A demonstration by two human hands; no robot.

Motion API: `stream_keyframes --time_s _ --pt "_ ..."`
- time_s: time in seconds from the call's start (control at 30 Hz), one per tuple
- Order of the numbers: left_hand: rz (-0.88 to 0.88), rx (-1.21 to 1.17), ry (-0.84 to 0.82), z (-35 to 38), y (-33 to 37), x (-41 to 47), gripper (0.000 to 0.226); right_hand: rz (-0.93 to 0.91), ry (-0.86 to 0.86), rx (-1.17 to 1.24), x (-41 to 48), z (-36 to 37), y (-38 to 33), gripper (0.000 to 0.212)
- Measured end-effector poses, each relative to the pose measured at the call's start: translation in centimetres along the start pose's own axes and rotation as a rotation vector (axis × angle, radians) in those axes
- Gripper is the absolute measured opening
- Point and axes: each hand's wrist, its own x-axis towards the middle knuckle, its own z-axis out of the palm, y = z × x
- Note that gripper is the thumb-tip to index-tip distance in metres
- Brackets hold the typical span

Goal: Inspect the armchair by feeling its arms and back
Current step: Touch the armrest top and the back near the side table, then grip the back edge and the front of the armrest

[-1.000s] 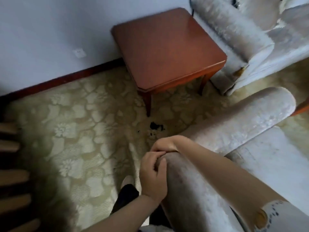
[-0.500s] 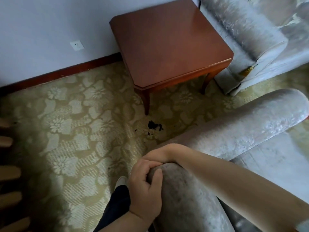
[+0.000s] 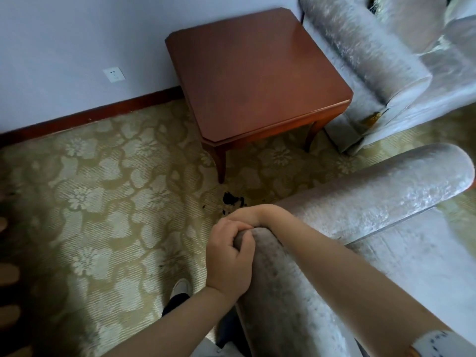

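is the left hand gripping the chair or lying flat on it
Gripping: the left hand has fingers and thumb curled round a corner of the armchair.

Pale grey velvet armchair point(image 3: 360, 210), rolled arm, worn back

Left hand point(image 3: 229, 264) grips the rounded top corner of the armchair point(image 3: 283, 292), its fingers point(image 3: 239, 226) curled over the crest and the thumb lying on the near side. The bare left forearm rises from the bottom edge of the view. The right hand point(image 3: 244, 215) bends at the wrist over the same corner, just beyond the left knuckles, with its own fingers hidden. The right forearm stretches in from the lower right corner, a pale sleeve point(image 3: 438, 341) at its end.
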Motion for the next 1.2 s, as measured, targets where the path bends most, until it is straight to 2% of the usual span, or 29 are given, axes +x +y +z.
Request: stream_keyframes --time_s 0.07,0.13,0.17,0.23,0.27,0.4,0.5,0.63,0.73,0.87,0.93,1.07,1.2 --pt "0.028 0.022 -0.026 -0.3 -0.4 0.0 0.027 0.088 0.052 0.085 -0.7 -0.4 -0.6 0.030" --pt "0.054 0.062 -0.067 -0.6 -0.6 0.0 0.028 0.068 0.178 0.143 -1.5 -0.5 -1.0 0.020" --pt "0.064 0.093 -0.090 -0.7 -0.6 0.0 0.032 0.149 0.272 0.214 -2.0 -0.5 -0.8 0.020" --pt "0.104 0.181 -0.158 -0.9 -0.5 0.3 0.039 0.221 0.504 0.206 -3.9 -0.1 -0.8 0.025" --pt "0.156 0.247 -0.197 -1.1 -0.3 0.4 0.039 0.250 0.551 0.149 -4.7 0.2 -1.0 0.030" --pt "0.452 0.531 -0.354 -2.0 0.3 1.6 0.027 0.400 0.785 0.266 -8.8 2.7 -3.0 0.030" --pt "0.574 0.704 -0.507 -2.4 1.0 2.6 0.037 0.617 0.999 0.417 -11.4 7.0 -4.2 0.034" --pt "0.722 0.809 -0.605 -2.6 1.9 3.4 0.037 0.805 1.094 0.461 -15.5 15.5 -6.8 0.044" --pt "0.750 0.857 -0.652 -2.7 2.4 3.7 0.031 0.989 1.175 0.574 -18.6 22.6 -8.3 0.050" --pt "0.751 0.891 -0.672 -2.7 3.3 3.6 0.029 1.371 1.158 0.598 -22.0 32.2 -10.8 0.055" --pt "0.794 0.911 -0.662 -2.3 4.0 3.1 0.033 1.494 1.174 0.538 -22.5 34.6 -11.3 0.059" --pt "0.935 0.860 -0.776 -1.3 5.7 -1.9 0.048 1.538 1.224 0.478 -21.9 34.8 -11.7 0.056" --pt "1.118 0.854 -0.914 0.8 6.4 -9.6 0.048 1.491 1.305 0.479 -21.9 35.1 -11.8 0.056"
